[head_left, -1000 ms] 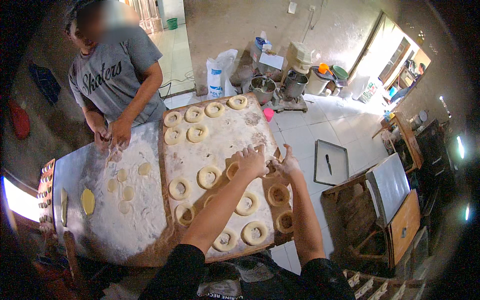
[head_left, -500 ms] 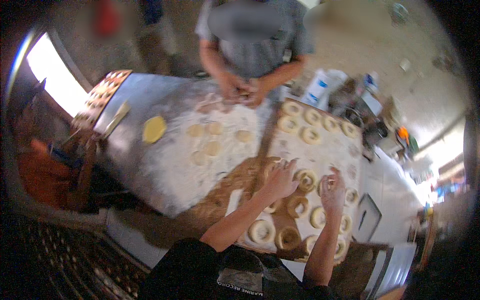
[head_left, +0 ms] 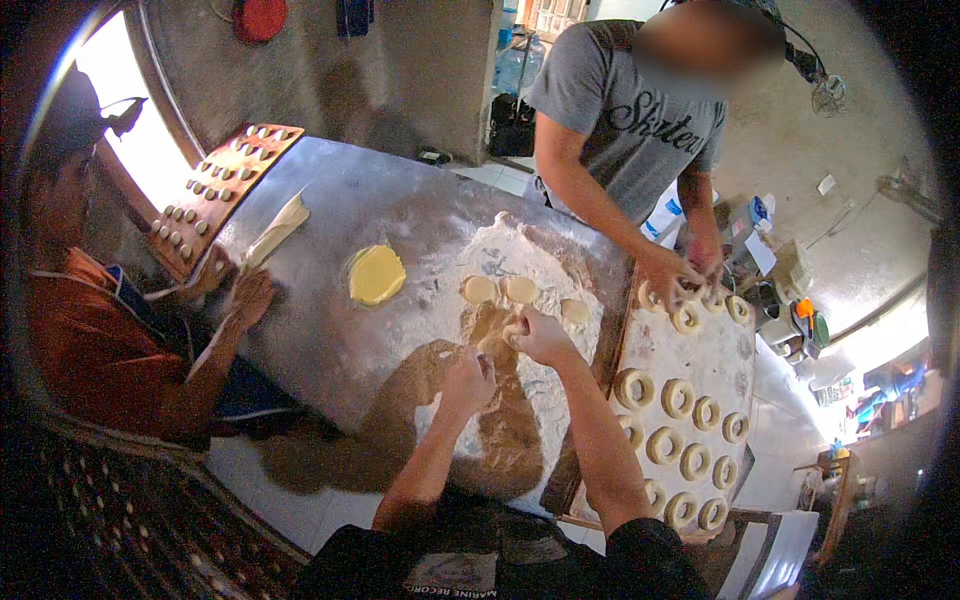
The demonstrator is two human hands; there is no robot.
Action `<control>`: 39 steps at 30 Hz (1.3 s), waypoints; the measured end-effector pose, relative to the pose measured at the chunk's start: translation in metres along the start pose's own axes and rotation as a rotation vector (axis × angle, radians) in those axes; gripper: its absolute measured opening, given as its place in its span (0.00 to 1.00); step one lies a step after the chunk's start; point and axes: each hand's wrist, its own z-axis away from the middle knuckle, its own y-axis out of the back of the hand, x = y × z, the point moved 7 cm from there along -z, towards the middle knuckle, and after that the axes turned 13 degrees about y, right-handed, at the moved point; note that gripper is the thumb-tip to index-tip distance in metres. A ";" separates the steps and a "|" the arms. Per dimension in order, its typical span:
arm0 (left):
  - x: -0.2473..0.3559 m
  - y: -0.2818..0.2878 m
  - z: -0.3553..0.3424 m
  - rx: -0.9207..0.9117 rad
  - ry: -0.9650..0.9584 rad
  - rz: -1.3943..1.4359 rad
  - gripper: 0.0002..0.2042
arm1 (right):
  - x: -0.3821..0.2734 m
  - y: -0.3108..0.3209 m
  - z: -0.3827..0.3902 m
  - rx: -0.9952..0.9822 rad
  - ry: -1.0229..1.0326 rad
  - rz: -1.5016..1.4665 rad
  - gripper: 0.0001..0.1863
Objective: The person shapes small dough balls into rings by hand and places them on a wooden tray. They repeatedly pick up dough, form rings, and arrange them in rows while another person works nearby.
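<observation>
Having left the board point(head_left: 690, 350) of dough rings point(head_left: 649, 390), the left hand point(head_left: 468, 382) and right hand point(head_left: 545, 337) now curl narrowly beside dough rounds point(head_left: 480, 290) toward the right edge of the tabletop point(head_left: 330, 230); whether they hold dough, I cannot tell.

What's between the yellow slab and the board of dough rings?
Head view: a floured patch of tabletop with three visible dough discs. The right hand is there too, on the near side of the discs.

Both forearms point(head_left: 425, 465) slant up from lower edge, bare left hand point(head_left: 468, 382) and right hand point(head_left: 545, 338) near frame centre, fingers curled, right higher.
</observation>
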 end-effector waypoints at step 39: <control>0.212 -0.058 0.070 -0.404 -0.420 0.704 0.08 | 0.045 0.101 0.190 0.881 0.066 -1.630 0.21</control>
